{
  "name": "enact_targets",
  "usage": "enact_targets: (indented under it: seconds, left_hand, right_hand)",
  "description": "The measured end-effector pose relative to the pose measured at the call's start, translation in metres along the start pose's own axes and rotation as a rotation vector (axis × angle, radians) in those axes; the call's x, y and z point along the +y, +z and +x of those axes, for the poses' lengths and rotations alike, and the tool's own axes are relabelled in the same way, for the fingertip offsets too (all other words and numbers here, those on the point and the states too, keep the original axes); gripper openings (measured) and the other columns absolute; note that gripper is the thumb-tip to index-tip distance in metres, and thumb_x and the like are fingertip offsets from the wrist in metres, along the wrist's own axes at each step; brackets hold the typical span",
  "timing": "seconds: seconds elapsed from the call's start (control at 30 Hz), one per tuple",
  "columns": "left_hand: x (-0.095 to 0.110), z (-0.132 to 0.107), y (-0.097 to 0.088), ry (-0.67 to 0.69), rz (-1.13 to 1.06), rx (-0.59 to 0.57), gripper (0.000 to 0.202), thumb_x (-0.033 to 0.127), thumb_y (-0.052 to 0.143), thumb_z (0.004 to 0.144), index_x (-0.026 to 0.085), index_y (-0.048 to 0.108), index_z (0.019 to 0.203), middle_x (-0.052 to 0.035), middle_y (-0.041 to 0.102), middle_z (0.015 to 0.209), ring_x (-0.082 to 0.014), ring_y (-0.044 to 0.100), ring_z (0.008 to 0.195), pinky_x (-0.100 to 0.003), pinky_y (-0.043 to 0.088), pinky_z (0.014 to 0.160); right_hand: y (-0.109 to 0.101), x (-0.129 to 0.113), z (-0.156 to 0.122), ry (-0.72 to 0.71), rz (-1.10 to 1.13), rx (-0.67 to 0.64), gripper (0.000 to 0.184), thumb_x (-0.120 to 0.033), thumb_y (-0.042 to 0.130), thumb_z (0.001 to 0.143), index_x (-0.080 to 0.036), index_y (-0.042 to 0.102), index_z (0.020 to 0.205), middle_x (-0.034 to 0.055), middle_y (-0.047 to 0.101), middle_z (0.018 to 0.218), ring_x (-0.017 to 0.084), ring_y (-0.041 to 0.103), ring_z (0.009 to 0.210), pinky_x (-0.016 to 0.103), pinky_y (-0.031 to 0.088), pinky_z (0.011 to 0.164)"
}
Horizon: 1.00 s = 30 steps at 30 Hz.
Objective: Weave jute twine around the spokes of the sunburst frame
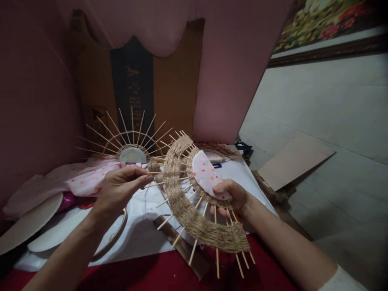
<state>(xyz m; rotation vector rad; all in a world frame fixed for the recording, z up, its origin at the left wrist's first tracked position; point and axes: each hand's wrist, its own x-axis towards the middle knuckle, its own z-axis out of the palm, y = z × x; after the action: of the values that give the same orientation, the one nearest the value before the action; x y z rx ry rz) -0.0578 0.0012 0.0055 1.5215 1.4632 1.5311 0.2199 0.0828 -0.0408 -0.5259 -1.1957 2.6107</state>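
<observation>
My right hand (232, 196) grips a half-round piece woven of jute cord on wooden sticks (194, 218), holding it by its pink dotted fabric centre (204, 174). The sticks fan out past a wide woven band. My left hand (119, 188) is closed in a pinch on the end of one stick or the cord at the piece's left side. A small ball of jute cord (153, 165) sits just beyond those fingertips.
A second half-round stick frame (130, 143) stands behind on pink dotted cloth (91, 178). A wooden hoop (113, 238), white paper, a brown strip (182, 246) and a red cloth (157, 270) lie below. Cardboard leans against the back wall and the right wall.
</observation>
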Motion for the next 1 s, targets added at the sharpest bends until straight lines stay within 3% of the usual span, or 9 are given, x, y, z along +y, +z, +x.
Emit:
enact_targets:
  seconds: [0.17, 0.4, 0.57, 0.8, 1.0]
  left_hand:
    - [-0.004, 0.001, 0.005, -0.087, -0.069, -0.115, 0.012, 0.028, 0.074, 0.064, 0.016, 0.071, 0.063, -0.0018, 0.065, 0.06, -0.0112, 0.055, 0.057, -0.023, 0.042, 0.053]
    - [-0.002, 0.0, 0.008, -0.078, -0.021, -0.076, 0.016, 0.029, 0.073, 0.064, 0.015, 0.069, 0.059, -0.001, 0.061, 0.054, -0.0102, 0.051, 0.051, -0.022, 0.038, 0.047]
    - [0.001, 0.0, 0.01, -0.073, -0.001, -0.131, 0.019, 0.034, 0.071, 0.064, 0.016, 0.069, 0.058, -0.0016, 0.061, 0.054, -0.011, 0.049, 0.05, -0.023, 0.037, 0.046]
    - [-0.006, 0.0, 0.005, -0.244, -0.183, -0.333, 0.029, 0.039, 0.071, 0.066, 0.018, 0.058, 0.05, 0.0049, 0.042, 0.043, -0.007, 0.032, 0.041, -0.02, 0.025, 0.041]
    - [-0.002, -0.001, -0.002, -0.297, -0.203, -0.303, 0.014, 0.029, 0.076, 0.055, 0.019, 0.066, 0.057, -0.0031, 0.062, 0.059, -0.014, 0.053, 0.055, -0.026, 0.043, 0.052]
  right_hand:
    - [-0.007, 0.005, 0.001, 0.009, -0.015, -0.021, 0.035, -0.031, 0.059, 0.067, -0.001, 0.062, 0.085, 0.0159, 0.072, 0.069, 0.017, 0.065, 0.045, 0.019, 0.052, 0.036]
    - [-0.006, 0.005, 0.001, 0.037, -0.019, 0.006, 0.039, -0.032, 0.061, 0.065, 0.0, 0.061, 0.087, 0.0157, 0.071, 0.066, 0.017, 0.064, 0.043, 0.019, 0.051, 0.035]
    - [-0.004, 0.005, 0.001, 0.026, -0.035, -0.003, 0.036, -0.032, 0.061, 0.065, -0.002, 0.062, 0.084, 0.0144, 0.071, 0.065, 0.016, 0.064, 0.042, 0.019, 0.051, 0.035]
    - [-0.012, 0.008, 0.0, 0.039, -0.022, -0.059, 0.037, -0.032, 0.06, 0.066, -0.002, 0.06, 0.088, 0.0166, 0.071, 0.067, 0.018, 0.065, 0.044, 0.02, 0.052, 0.034]
    - [-0.011, 0.008, 0.001, 0.053, -0.042, -0.058, 0.045, -0.032, 0.061, 0.062, 0.002, 0.058, 0.091, 0.019, 0.07, 0.066, 0.02, 0.064, 0.042, 0.022, 0.051, 0.033]
